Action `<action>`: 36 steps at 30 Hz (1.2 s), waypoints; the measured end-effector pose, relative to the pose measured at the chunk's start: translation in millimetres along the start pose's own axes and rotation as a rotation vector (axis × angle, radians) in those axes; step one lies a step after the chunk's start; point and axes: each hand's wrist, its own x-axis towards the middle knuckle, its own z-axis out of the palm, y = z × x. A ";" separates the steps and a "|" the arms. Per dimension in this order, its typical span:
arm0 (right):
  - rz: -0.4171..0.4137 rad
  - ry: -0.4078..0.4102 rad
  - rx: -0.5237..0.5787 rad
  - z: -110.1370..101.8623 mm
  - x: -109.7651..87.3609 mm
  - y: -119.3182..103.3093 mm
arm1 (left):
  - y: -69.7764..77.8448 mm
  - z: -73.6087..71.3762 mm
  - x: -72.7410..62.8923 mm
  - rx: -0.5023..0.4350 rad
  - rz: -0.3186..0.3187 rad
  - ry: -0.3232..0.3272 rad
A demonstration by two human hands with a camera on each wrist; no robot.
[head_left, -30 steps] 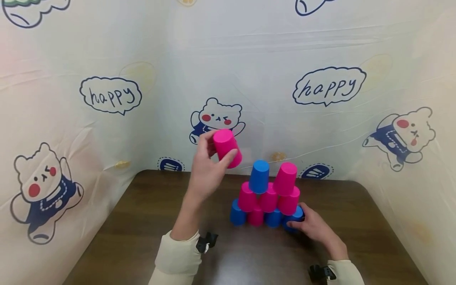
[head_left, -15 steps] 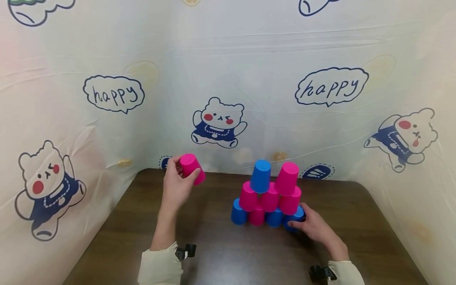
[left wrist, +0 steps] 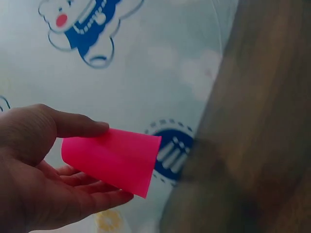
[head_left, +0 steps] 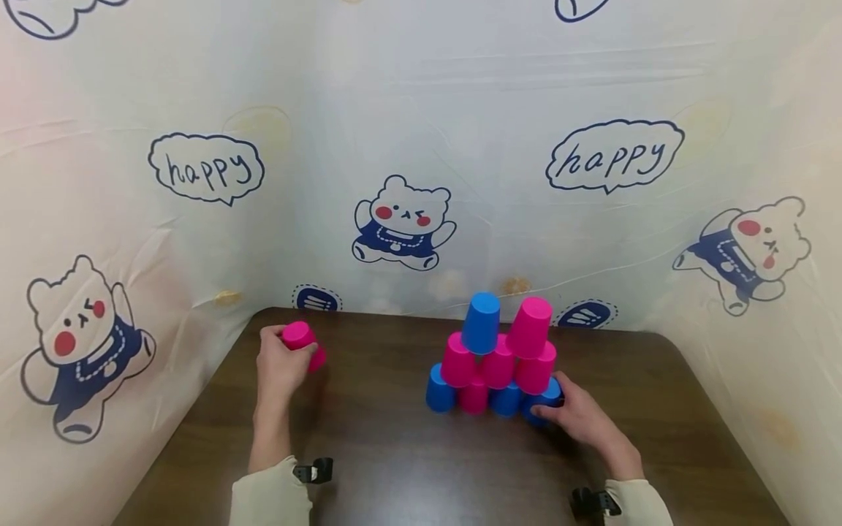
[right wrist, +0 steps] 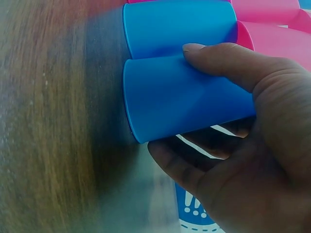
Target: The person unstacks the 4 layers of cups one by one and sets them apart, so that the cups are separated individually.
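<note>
At the left of the table my left hand (head_left: 284, 369) holds an upside-down pink cup (left wrist: 114, 158), thumb on one side and fingers along the other. My right hand (head_left: 579, 413) grips the blue cup (right wrist: 180, 97) at the right end of a stack's bottom row. That row also has a pink cup (head_left: 473, 398) and two more blue cups. Above it stands a row of pink cups (head_left: 498, 363). On top are a blue cup (head_left: 481, 324) and a pink cup (head_left: 530, 327), side by side. All stacked cups are upside down.
The stack stands right of centre on a dark wooden table (head_left: 388, 453). A printed cloth (head_left: 316, 146) with bears and "happy" bubbles hangs behind the table and at both sides. Each wrist wears a small black camera (head_left: 316, 471).
My left hand has carried the pink cup left and down, from beside the stack's top to low over the table's left side. My right hand and the stack have stayed put.
</note>
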 end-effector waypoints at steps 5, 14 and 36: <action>0.000 0.005 0.003 -0.6 0.3 -0.6 | -15.8 -6.2 5.2 0.040 -0.084 -0.025; 0.006 0.004 0.030 1.0 -0.2 -1.8 | -31.3 -13.2 8.2 0.094 -0.184 -0.045; 0.007 0.009 0.031 0.4 -1.4 1.7 | -53.6 -11.2 12.8 0.102 -0.194 -0.066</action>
